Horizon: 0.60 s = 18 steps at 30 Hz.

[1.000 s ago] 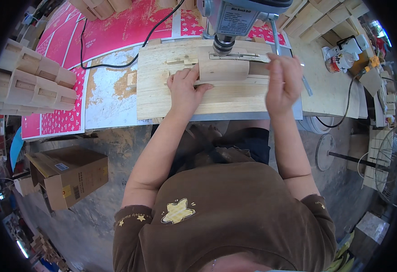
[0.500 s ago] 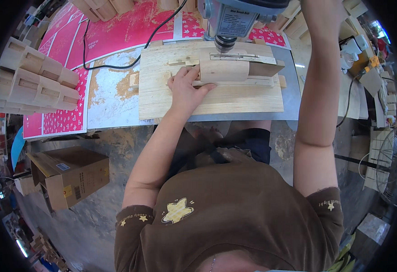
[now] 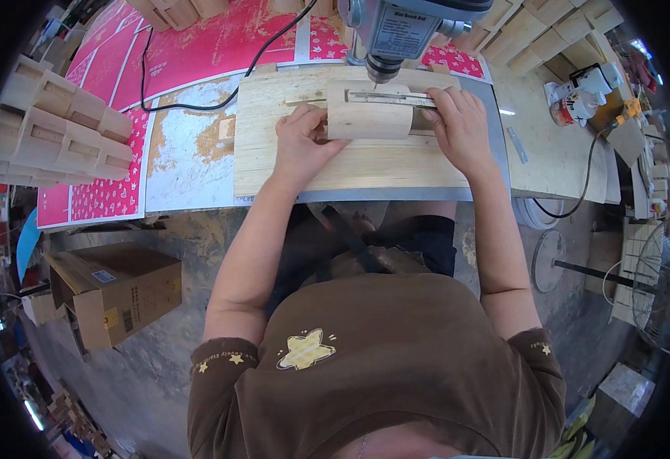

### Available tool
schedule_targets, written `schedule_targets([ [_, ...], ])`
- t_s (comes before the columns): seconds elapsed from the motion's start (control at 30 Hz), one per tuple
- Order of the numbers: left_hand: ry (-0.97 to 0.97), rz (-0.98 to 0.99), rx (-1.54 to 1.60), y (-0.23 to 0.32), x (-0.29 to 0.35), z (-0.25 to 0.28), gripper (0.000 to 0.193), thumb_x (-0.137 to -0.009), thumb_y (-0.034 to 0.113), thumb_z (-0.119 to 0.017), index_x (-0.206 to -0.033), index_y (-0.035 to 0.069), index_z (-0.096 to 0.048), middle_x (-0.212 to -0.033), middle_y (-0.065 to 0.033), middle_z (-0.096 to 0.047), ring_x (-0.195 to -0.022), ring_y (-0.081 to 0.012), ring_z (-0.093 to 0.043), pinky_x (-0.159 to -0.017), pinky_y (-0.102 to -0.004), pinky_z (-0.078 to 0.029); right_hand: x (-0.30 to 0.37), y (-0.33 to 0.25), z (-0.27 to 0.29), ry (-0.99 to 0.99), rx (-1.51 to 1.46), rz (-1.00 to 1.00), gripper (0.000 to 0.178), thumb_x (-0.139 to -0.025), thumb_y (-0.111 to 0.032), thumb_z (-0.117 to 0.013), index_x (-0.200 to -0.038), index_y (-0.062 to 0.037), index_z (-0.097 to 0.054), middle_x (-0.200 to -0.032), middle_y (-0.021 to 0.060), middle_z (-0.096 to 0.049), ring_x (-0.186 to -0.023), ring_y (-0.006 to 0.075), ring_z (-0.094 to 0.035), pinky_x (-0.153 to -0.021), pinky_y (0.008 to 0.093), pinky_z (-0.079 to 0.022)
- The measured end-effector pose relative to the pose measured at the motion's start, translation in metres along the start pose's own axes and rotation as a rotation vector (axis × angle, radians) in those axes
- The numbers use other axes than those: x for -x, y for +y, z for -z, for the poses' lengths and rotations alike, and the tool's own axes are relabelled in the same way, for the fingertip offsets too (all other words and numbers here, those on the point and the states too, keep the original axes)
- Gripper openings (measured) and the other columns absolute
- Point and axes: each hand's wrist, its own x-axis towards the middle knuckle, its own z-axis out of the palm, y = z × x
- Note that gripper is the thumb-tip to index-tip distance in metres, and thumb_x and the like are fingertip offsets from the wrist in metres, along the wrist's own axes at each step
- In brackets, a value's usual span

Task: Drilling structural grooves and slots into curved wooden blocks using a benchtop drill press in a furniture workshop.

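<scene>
A: Pls tell me quick, where is the wooden block [image 3: 369,118]?

B: It lies just under the drill [image 3: 400,34], on a flat wooden board [image 3: 281,172]. Its upper side is rounded, w/ a long narrow slot, and a thin greyish strip [image 3: 397,99] runs along this slot. If the drill touches the block, I cannot tell from this view

A: OK thx, and the hands? L one first, pls

B: The L hand [image 3: 302,145] is to the left of the drill, on the person's side, at the block's left end. It is half open: fingers are curled, thumb is apart and reaches to the near corner. Some fingertips are hidden, so I cannot tell if it grips

A: And R?

B: The R hand [image 3: 463,130] is to the right of the drill, at the block's right end. Fingers bend over, thumb is under them, so it is partly closed. What exactly it pinches, block or strip, I cannot tell

A: Other stuff on the worktop [image 3: 557,164]?

B: Far left of the drill, a stack of pale wooden pieces [image 3: 63,134]; nearer on that side, a black cable [image 3: 185,109]. Far right of the drill, white bottles [image 3: 573,109]
</scene>
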Motion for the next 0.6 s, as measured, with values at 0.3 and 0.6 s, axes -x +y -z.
schedule_targets([
  [0.3,0.062,-0.066,-0.07,0.001,0.047,0.076,0.029,-0.059,0.006,-0.078,-0.084,0.001,-0.065,-0.074,-0.0046,-0.055,-0.068,-0.015,-0.054,-0.064,-0.0246,-0.044,0.003,-0.007,-0.001,-0.074,-0.171,0.076,0.024,-0.077,-0.016,-0.064,-0.096,-0.0046,-0.054,-0.085,0.008,-0.055,-0.086,0.0273,-0.05,-0.085,0.0375,-0.036],
  [0.6,-0.051,0.285,0.352,0.027,0.064,0.114,0.024,-0.061,0.004,-0.078,-0.078,0.003,-0.061,-0.069,0.0032,-0.047,-0.06,-0.0044,-0.045,-0.054,-0.021,-0.038,0.011,-0.007,0.016,-0.159,-0.315,0.032,0.025,-0.077,-0.014,-0.064,-0.097,-0.0041,-0.054,-0.083,0.0087,-0.053,-0.085,0.0276,-0.049,-0.091,0.0372,-0.032],
])
